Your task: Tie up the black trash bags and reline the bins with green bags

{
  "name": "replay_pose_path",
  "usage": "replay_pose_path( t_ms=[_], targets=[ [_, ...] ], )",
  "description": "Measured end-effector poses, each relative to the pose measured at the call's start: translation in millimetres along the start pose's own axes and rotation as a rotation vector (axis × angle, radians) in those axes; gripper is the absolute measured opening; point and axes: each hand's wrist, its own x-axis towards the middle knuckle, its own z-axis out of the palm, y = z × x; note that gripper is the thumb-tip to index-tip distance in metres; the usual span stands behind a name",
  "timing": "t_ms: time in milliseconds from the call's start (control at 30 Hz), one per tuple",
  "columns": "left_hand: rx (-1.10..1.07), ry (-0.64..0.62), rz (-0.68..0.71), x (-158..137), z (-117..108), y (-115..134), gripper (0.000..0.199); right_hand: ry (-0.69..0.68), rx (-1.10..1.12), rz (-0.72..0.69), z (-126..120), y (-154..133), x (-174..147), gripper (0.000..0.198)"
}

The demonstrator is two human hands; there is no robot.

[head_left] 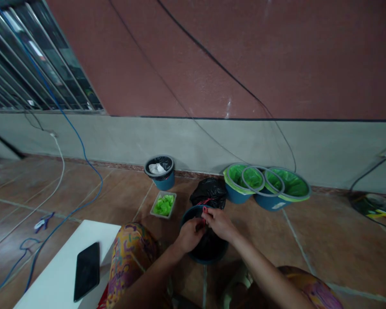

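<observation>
Between my knees stands a dark blue bin (209, 258) with a black, dim interior. Over its opening my two hands meet, fingers closed. My right hand (221, 224) pinches a red drawstring (205, 209), a loop of which sticks up above the fingertips. My left hand (190, 235) is closed on the same red string just below, its fingertips partly hidden. Right behind the bin lies a black plastic garbage bag (210, 191) with red string showing at its near side.
Two blue bins with green liners (284, 201) stand by the wall, loose grey rings (259, 192) on top. A black-lined bin (164, 182) and a tray of green bags (170, 213) sit left. Nearer are a white surface (56, 270), a phone (87, 271) and a blue cable (83, 146).
</observation>
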Motion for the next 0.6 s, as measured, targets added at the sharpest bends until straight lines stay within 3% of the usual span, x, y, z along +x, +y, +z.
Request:
replay_pose_path(
  t_ms=[167,267,433,600],
  targets=[
    [0.009,0.095,-0.042,10,21,1,0.03,-0.038,0.041,-0.033,-7,4,9,0.029],
    [-0.223,0.132,-0.127,18,26,-10,0.032,-0.008,0.056,-0.037,-14,15,16,0.025],
    [-0.572,0.326,-0.326,25,31,-27,0.04,0.054,-0.136,-0.065,-40,22,19,0.021],
    [-0.494,0.284,-0.297,39,37,-29,0.036,-0.08,-0.213,-0.232,-52,3,5,0.017]
  ],
)
